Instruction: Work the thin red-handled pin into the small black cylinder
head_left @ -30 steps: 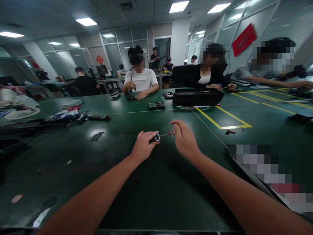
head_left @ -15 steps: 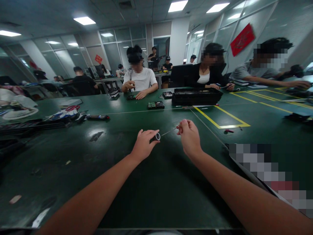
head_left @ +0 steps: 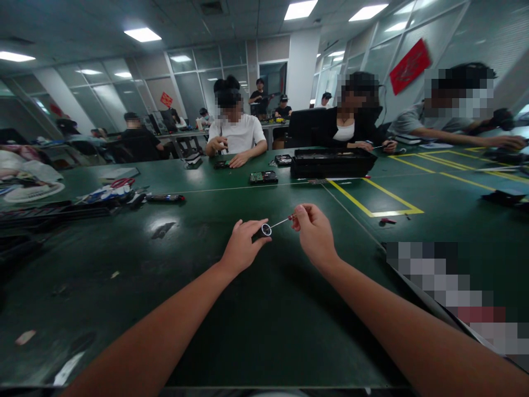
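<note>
A short black cylinder (head_left: 259, 234) with a white ring round its open end is gripped between the thumb and fingers of my left hand (head_left: 239, 247). Its open end faces right, toward my other hand. My right hand (head_left: 317, 237) pinches a screwdriver (head_left: 281, 222) with a thin metal shaft and a reddish handle, mostly covered by the fingers. The shaft points left and its tip is at the ringed opening; how deep it reaches inside I cannot tell. Both hands are above the green table (head_left: 264, 331).
Ahead lie a hard drive with a green circuit board (head_left: 263, 177) and a long black tray (head_left: 333, 165). Red-handled scissors (head_left: 123, 183) and a dark cylindrical tool (head_left: 165, 198) are on the left. Yellow tape (head_left: 397, 213) marks the right side. Several people sit across the table.
My right hand has moved slightly left, bringing the screwdriver's tip from just outside the cylinder to its opening. My left hand has stayed nearly still.
</note>
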